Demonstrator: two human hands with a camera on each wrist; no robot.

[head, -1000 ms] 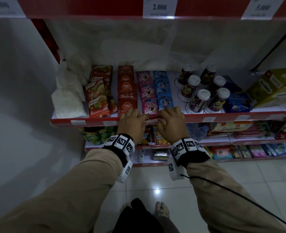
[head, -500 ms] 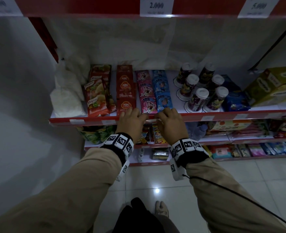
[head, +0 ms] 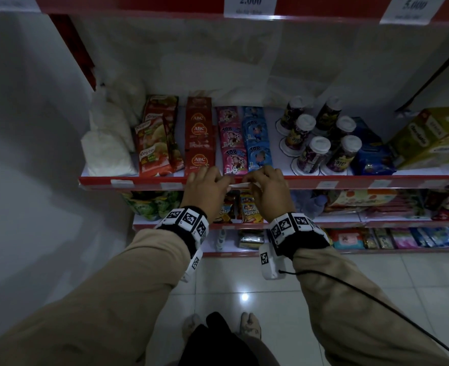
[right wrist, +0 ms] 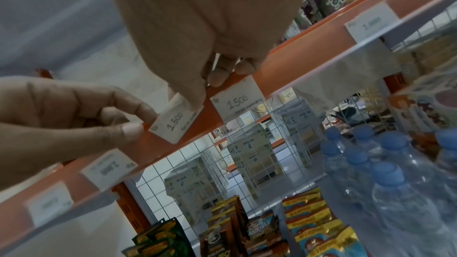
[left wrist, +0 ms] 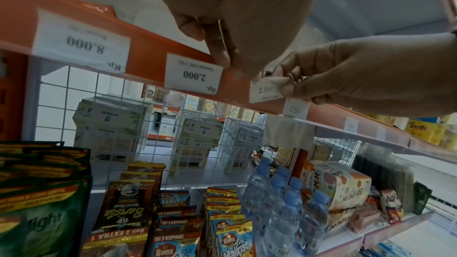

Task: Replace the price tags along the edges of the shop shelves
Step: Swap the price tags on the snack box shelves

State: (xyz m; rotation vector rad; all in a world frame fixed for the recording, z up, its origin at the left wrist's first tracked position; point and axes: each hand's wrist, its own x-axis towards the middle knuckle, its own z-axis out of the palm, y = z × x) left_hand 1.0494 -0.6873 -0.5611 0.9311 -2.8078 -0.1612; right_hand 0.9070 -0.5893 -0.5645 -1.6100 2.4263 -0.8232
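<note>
A small white price tag (head: 240, 184) marked 1.500 sits at the red shelf edge (head: 350, 180), below the pink and blue sachets. My right hand (head: 249, 182) pinches the tag's right end, with the thumb on its face (right wrist: 173, 122). My left hand (head: 224, 182) has curled fingers at the tag's left end (left wrist: 265, 91) and pinches its corner against the strip. In the right wrist view the left hand (right wrist: 143, 122) meets the tag's edge, and the right hand (right wrist: 197, 97) is above it. The tag hangs tilted, partly out of the strip.
More tags sit in the same strip: 8.000 (left wrist: 84, 44), 2.000 (left wrist: 194, 74) and a second 1.500 (right wrist: 237, 101). Sauce packs (head: 199, 138) and cups (head: 313, 154) stand just behind the edge. Water bottles (left wrist: 284, 202) and biscuit packs fill the shelf below.
Both hands have drawn slightly back from the top of the shelf edge, and the white tag now shows between them.
</note>
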